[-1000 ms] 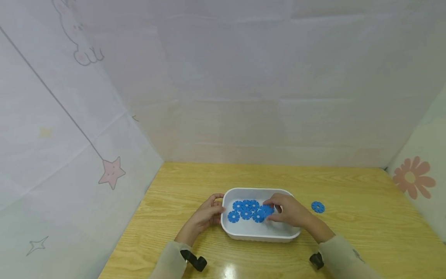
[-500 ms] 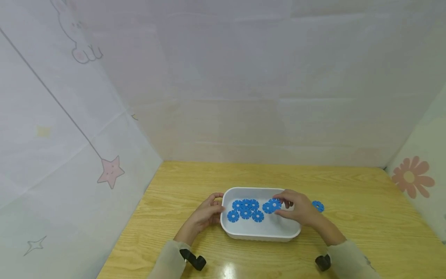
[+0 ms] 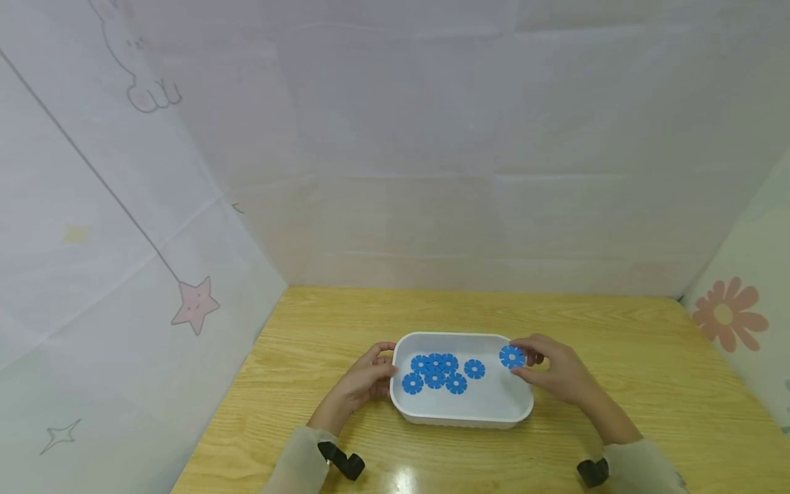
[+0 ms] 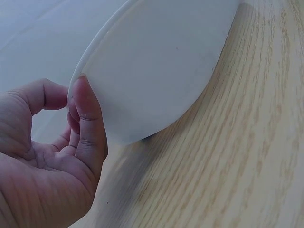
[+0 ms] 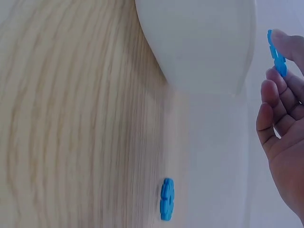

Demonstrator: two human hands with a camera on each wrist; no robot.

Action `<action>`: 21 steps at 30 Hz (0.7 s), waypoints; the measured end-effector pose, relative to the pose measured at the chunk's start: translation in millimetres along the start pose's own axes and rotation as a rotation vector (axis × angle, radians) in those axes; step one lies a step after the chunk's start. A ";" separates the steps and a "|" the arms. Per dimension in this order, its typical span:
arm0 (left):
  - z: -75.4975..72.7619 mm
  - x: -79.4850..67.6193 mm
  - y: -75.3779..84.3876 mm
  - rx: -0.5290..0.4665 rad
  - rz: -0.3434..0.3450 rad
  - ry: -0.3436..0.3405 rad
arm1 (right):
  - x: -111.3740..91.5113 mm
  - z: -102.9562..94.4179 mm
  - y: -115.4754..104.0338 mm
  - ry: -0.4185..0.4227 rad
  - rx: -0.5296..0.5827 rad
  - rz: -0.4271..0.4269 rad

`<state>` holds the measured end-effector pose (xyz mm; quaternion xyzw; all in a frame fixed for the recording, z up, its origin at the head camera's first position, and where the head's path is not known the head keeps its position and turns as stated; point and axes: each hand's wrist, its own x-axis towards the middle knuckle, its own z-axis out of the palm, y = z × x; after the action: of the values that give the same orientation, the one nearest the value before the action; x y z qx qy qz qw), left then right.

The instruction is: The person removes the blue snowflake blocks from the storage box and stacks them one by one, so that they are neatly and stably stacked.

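Note:
A white plastic tub [image 3: 463, 414] with rounded corners sits on the table, several blue notched snowflake discs [image 3: 435, 363] lying in its left half. My left hand [image 3: 367, 377] grips the tub's left end, thumb and fingers at the rim [image 4: 90, 47] in the left wrist view. Between thumb and forefinger, my right hand [image 3: 555, 367] pinches one blue snowflake disc [image 3: 511, 357] over the tub's right end. Seen edge-on in the right wrist view, that held disc [image 5: 277, 53] is above rim height. A single disc [image 3: 474, 369] lies apart from the cluster.
Another blue disc [image 5: 167, 199] lies on the wooden table [image 3: 345, 312] to the right of the tub; the right hand hides it in the head view. A pale printed cloth [image 3: 401, 171] stands along the back and sides of the table.
My right hand has lifted a disc from the tub's discs and carried it rightward to the right end. The left hand stays at the rim.

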<state>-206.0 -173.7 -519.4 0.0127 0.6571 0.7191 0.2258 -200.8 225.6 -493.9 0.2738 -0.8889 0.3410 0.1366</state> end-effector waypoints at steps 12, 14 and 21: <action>-1.9 2.5 -3.0 -0.012 0.008 -0.003 | -17.9 -18.2 23.2 0.054 -0.013 0.056; -2.1 2.6 -3.1 -0.011 0.006 -0.002 | -20.2 -22.0 26.1 0.065 -0.006 0.051; -1.9 1.5 -1.6 -0.011 0.002 -0.003 | -25.6 -35.5 33.6 0.072 -0.003 0.070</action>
<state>-207.5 -174.8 -521.6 0.0134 0.6527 0.7230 0.2260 -197.6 280.6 -496.8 0.2297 -0.8930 0.3538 0.1571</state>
